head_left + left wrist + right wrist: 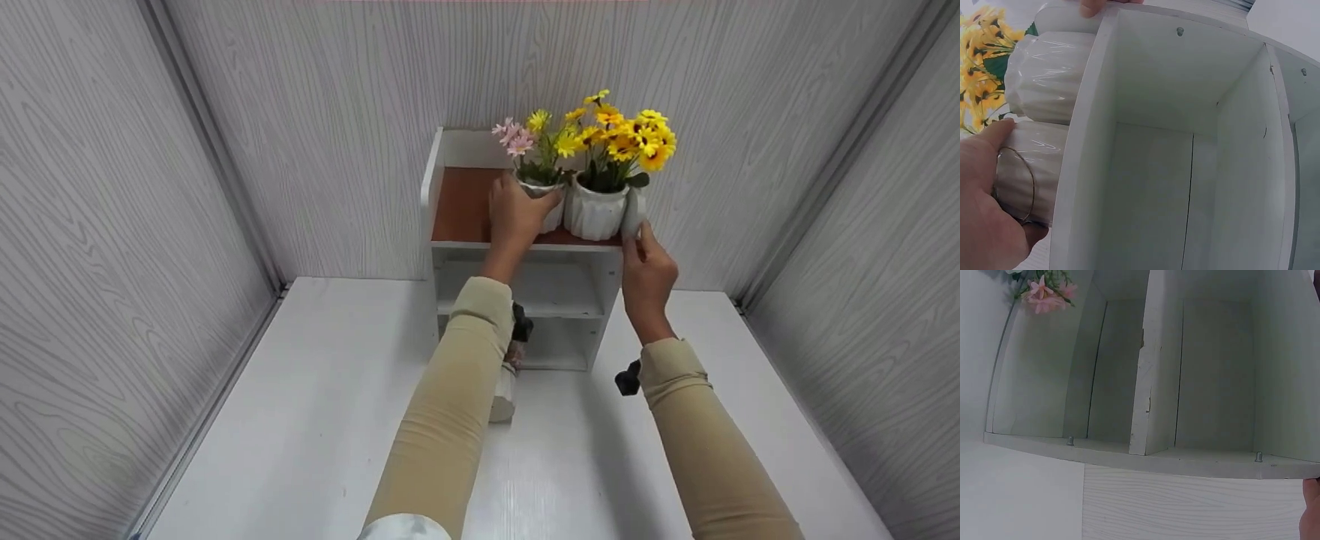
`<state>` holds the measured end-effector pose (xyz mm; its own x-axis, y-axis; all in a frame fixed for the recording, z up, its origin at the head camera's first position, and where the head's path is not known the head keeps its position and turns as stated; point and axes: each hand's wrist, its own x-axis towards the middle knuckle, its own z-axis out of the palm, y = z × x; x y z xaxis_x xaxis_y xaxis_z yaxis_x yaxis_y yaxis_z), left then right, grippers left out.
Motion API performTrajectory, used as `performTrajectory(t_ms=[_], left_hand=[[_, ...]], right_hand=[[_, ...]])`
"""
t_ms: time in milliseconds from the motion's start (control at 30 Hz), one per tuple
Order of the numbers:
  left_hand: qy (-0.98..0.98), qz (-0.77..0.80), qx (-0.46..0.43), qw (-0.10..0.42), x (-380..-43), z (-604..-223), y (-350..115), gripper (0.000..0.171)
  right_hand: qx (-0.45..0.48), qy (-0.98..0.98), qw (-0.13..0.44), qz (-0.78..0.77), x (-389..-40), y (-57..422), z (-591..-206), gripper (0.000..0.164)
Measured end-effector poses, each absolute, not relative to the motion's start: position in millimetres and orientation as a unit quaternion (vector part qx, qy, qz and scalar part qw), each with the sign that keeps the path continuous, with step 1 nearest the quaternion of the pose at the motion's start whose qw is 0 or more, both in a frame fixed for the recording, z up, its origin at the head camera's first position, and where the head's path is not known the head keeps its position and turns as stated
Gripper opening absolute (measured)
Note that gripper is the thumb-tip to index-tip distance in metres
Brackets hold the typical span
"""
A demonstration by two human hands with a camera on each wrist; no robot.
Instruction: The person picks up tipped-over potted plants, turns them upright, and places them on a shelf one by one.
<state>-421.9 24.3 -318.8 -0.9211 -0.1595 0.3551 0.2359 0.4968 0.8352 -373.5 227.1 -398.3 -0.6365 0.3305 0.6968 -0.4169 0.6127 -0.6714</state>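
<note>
On the red-brown top of a small white shelf unit (469, 202), my left hand (517, 214) grips a white flowerpot (553, 216) with pink and yellow flowers. A thin cord (1030, 180) loops round this pot in the left wrist view. Close at its right stands a second white flowerpot (596, 216) with yellow-orange flowers (626, 139). My right hand (649, 274) pinches the rounded end of the unit's right side panel (634, 212), beside the second pot. In the right wrist view only a bit of that hand (1311, 509) shows at the edge.
Below the top are two open compartments, parted by a white shelf board (555, 307). A third white pot (504, 397) is on the white table (330, 420), partly hidden by my left forearm; pink flowers (1044, 295) show in the right wrist view. Wood-grain walls (337, 135) enclose the table.
</note>
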Motion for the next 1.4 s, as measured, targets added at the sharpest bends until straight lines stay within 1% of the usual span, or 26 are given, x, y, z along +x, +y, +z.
performTrajectory(t_ms=[233,333,433,567,733,833,900,1133,1267,1400], left_hand=[[-0.826,-0.534,-0.033,0.177,-410,-320,13,0.109],[-0.828,-0.531,-0.046,0.174,-404,-319,9,0.112],[-0.831,-0.523,-0.058,0.180,-396,-319,5,0.109],[-0.833,-0.513,-0.070,0.197,-381,-325,-2,0.101],[-0.838,-0.494,-0.083,0.218,-357,-340,-15,0.090],[-0.831,-0.494,-0.094,0.240,-343,-351,-25,0.087],[-0.824,-0.501,-0.099,0.244,-334,-358,-31,0.086],[-0.818,-0.530,-0.088,0.203,-304,-395,-44,0.087],[-0.824,-0.533,-0.063,0.180,-292,-424,-52,0.086],[-0.830,-0.535,-0.033,0.152,-284,-456,-60,0.089]], right_hand=[[0.038,-0.796,0.426,0.429,-375,227,-401,0.041],[0.043,-0.792,0.438,0.423,-376,229,-401,0.041],[0.044,-0.787,0.450,0.420,-377,231,-401,0.040],[0.043,-0.787,0.456,0.414,-377,233,-402,0.040],[0.039,-0.785,0.449,0.424,-377,231,-404,0.040],[0.040,-0.784,0.447,0.428,-377,230,-403,0.040],[0.043,-0.784,0.449,0.427,-378,230,-402,0.040],[0.041,-0.779,0.457,0.427,-378,229,-402,0.039],[0.044,-0.779,0.461,0.422,-378,229,-402,0.039],[0.045,-0.778,0.465,0.421,-378,229,-403,0.039]])
